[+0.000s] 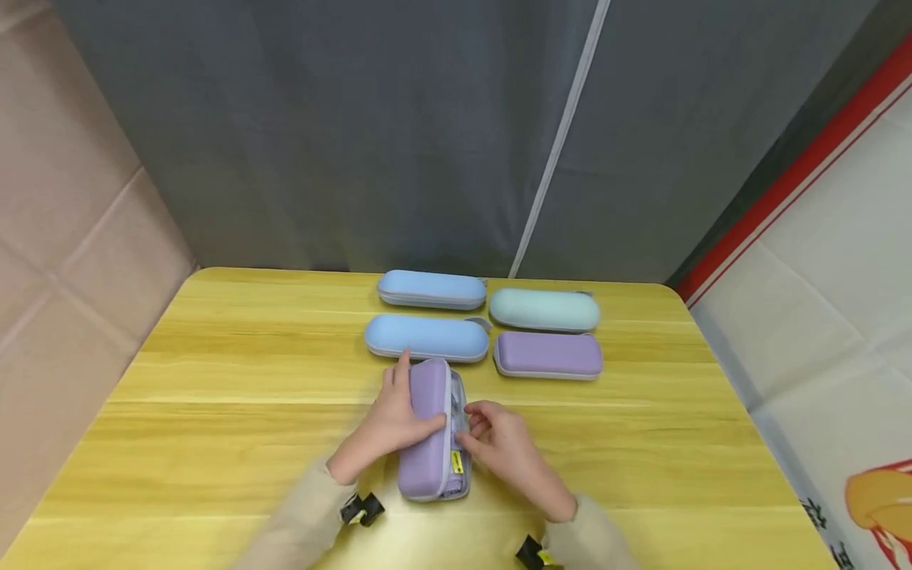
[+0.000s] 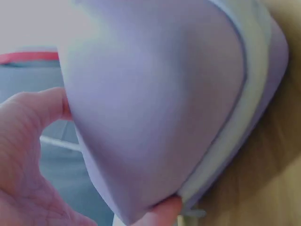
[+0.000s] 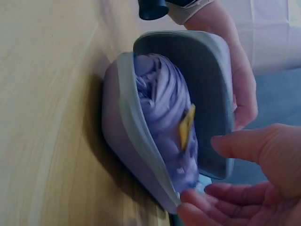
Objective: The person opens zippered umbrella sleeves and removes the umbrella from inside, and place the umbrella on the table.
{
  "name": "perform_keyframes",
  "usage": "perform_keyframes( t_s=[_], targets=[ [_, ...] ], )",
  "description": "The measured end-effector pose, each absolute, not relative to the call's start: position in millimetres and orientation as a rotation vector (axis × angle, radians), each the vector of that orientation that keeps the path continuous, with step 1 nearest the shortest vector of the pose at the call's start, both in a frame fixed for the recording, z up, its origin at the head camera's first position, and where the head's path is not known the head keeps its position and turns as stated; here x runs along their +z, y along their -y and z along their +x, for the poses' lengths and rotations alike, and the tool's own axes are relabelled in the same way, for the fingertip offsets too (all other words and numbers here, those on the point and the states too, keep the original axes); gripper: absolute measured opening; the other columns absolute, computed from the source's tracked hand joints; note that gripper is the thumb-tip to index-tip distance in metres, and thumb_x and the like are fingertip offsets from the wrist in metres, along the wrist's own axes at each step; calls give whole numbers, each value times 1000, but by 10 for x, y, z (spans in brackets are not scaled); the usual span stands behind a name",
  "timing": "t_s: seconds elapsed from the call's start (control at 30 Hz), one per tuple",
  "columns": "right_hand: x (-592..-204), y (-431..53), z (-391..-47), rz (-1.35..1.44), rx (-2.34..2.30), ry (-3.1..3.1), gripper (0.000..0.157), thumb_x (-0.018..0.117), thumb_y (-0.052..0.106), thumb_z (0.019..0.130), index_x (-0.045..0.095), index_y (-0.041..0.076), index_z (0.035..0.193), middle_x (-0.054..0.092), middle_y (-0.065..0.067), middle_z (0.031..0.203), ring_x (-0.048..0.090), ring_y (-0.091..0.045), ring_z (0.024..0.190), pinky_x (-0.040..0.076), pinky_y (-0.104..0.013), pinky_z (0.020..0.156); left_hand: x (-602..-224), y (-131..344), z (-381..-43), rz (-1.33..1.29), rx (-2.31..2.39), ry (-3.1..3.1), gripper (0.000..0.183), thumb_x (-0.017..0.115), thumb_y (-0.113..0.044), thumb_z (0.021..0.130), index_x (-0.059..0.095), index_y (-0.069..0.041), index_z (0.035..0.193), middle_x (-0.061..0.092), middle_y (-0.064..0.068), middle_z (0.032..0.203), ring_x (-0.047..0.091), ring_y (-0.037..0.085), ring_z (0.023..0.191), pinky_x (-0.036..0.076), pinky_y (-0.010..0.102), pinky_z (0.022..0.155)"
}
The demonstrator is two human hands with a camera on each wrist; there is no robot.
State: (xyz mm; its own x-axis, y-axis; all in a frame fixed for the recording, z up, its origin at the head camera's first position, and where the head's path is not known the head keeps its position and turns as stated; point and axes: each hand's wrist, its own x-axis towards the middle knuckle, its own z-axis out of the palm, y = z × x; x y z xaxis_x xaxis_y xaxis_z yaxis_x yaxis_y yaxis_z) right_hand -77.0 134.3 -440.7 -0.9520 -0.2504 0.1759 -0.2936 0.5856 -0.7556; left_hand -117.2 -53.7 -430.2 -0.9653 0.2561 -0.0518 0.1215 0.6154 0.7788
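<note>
A purple zip case [image 1: 422,467] stands partly opened near the front middle of the table, its pale zipper edge facing right. My left hand [image 1: 388,423] grips its lid, with the thumb over the front and the fingers on the far side. Inside, the right wrist view shows a bundle of folded purple fabric [image 3: 164,101] with a yellow tag [image 3: 186,127]. My right hand [image 1: 504,447] is at the opening, thumb near the lid's edge and loosely bent fingertips [image 3: 193,209] right at the lower rim.
Behind the opened case lie two blue cases [image 1: 431,290], a mint green case [image 1: 545,309] and another purple case [image 1: 549,355], all closed. A grey curtain [image 1: 356,142] hangs behind the wooden table [image 1: 235,412].
</note>
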Motion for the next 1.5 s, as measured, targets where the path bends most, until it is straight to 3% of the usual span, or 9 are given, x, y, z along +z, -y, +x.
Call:
perform_keyframes(
  t_s=[0.13,0.27,0.4,0.63,0.83,1.13,1.5],
  targets=[
    [-4400,-1208,-811,421,1145,2782,38,77,15,74,63,-7,101,59,-6,76,55,-13,63,48,-20,56,-4328,666,-1177,251,1532,-2483,105,76,-18,71,6,9,145,40,30,126,55,33,97,51,44,81],
    [-4408,-1068,-835,359,933,2818,50,80,27,72,61,-7,104,60,-9,80,56,-14,65,48,-22,55,-4353,773,-1149,70,1771,-2189,95,71,-9,76,8,9,145,47,26,115,57,25,85,53,35,67],
    [-4413,-955,-859,314,827,2864,60,81,35,69,59,-6,108,62,-14,86,60,-20,67,50,-25,53,-4393,875,-1124,-38,1851,-1965,85,65,-10,80,11,7,144,47,26,113,57,25,88,54,39,67],
    [-4407,-833,-878,254,711,2948,71,82,43,65,56,-6,110,62,-12,79,60,-22,62,48,-27,49,-4435,1015,-1097,5,1840,-1793,73,58,-18,85,17,8,139,46,29,122,60,22,83,55,43,70],
    [-4391,-745,-873,254,704,3000,72,84,37,63,51,-8,107,57,-11,64,59,-24,55,46,-30,44,-4430,1047,-1095,36,1835,-1745,69,56,-19,86,20,10,137,50,21,111,59,19,83,55,41,70],
    [-4419,-758,-917,175,986,3010,81,83,25,63,44,-14,122,61,-19,91,62,-27,74,53,-36,61,-4428,1038,-1064,37,1849,-1767,68,58,-19,87,22,11,136,52,22,111,58,19,84,54,41,71],
    [-4249,-951,-887,210,1384,2865,74,80,17,64,47,-9,125,62,-16,96,58,-20,78,51,-28,62,-4385,1081,-1006,75,1873,-1764,68,57,-20,88,21,12,137,53,23,116,60,18,84,55,40,71]
  ],
)
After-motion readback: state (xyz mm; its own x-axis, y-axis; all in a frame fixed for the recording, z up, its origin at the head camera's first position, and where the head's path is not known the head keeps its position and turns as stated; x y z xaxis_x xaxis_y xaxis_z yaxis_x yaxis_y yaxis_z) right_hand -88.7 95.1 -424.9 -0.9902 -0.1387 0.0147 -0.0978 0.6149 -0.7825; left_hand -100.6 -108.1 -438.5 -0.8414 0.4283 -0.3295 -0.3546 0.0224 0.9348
